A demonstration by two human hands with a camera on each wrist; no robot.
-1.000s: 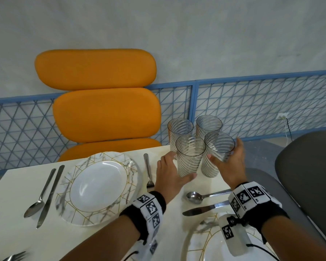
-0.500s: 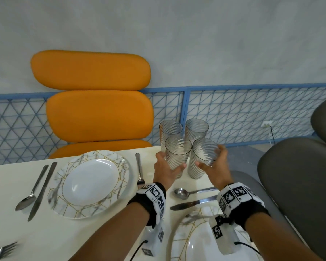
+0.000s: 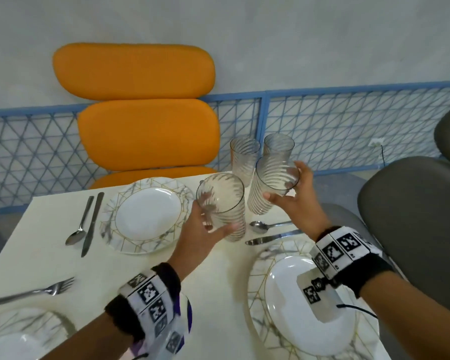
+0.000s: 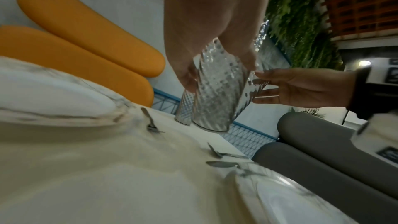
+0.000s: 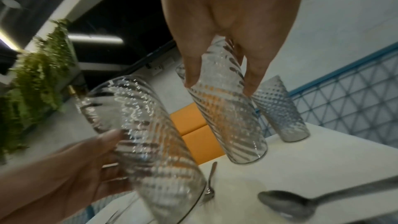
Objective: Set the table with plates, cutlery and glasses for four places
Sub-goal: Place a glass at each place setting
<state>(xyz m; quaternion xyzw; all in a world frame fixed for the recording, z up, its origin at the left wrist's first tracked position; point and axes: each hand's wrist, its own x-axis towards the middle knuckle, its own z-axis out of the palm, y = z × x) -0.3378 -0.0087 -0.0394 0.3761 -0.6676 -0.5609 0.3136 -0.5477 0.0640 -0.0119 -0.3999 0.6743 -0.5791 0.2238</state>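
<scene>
Four clear swirl-patterned glasses are at the table's far right corner. My left hand [image 3: 212, 219] grips one glass [image 3: 222, 206] by its side and holds it tilted above the table [image 3: 213, 271], beside the far plate [image 3: 147, 214]. My right hand [image 3: 287, 188] grips a second glass [image 3: 265, 193] near its rim, its base low over the tabletop. The left wrist view shows the lifted glass [image 4: 215, 94] clear of the table. In the right wrist view fingers and thumb pinch the other glass [image 5: 228, 117]. Two more glasses [image 3: 244, 158] [image 3: 278, 148] stand behind.
A spoon [image 3: 266, 226] and knife [image 3: 273, 236] lie below the glasses, above the near right plate [image 3: 257, 289]. Another spoon and knife [image 3: 91, 224] lie left of the far plate; a fork [image 3: 37, 292] lies by the near left plate [image 3: 44, 320]. An orange chair [image 3: 146, 133] and a grey chair [image 3: 413, 216] flank the corner.
My left hand has lifted its glass out of the group and drawn it left and toward me. My right hand has tilted its glass away from the two behind.
</scene>
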